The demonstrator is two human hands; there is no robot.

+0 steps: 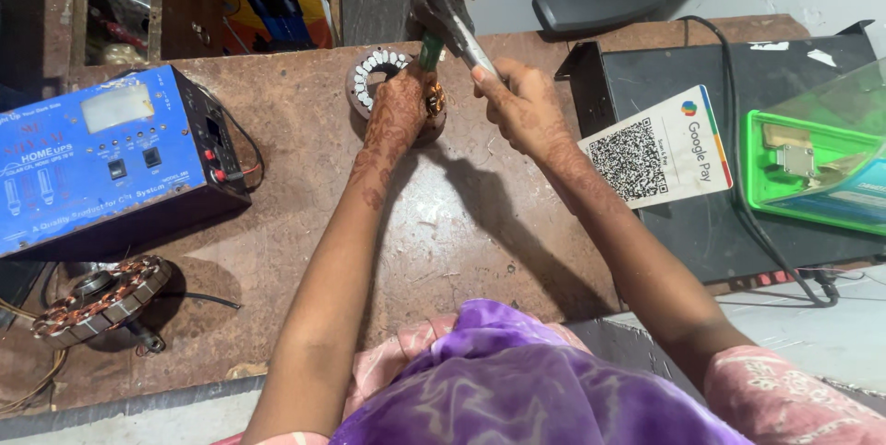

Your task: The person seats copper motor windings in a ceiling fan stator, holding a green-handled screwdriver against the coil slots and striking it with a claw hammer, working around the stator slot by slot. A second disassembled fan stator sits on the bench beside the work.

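Head view: left hand (399, 105) grips green tool (430, 51) on stator (377, 68); right hand (519, 105) clasps wrench (449, 4), mid-strike; next blow needs aim

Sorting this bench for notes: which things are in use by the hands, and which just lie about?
In use:
left hand holding a green-handled tool
right hand gripping a pipe wrench
ring-shaped motor stator

Lying about:
blue power unit
copper-wound stator
code card
green tray

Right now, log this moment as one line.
left hand: holds green-handled tool on stator | right hand: grips pipe wrench raised above | bench: blue power box, wound stator
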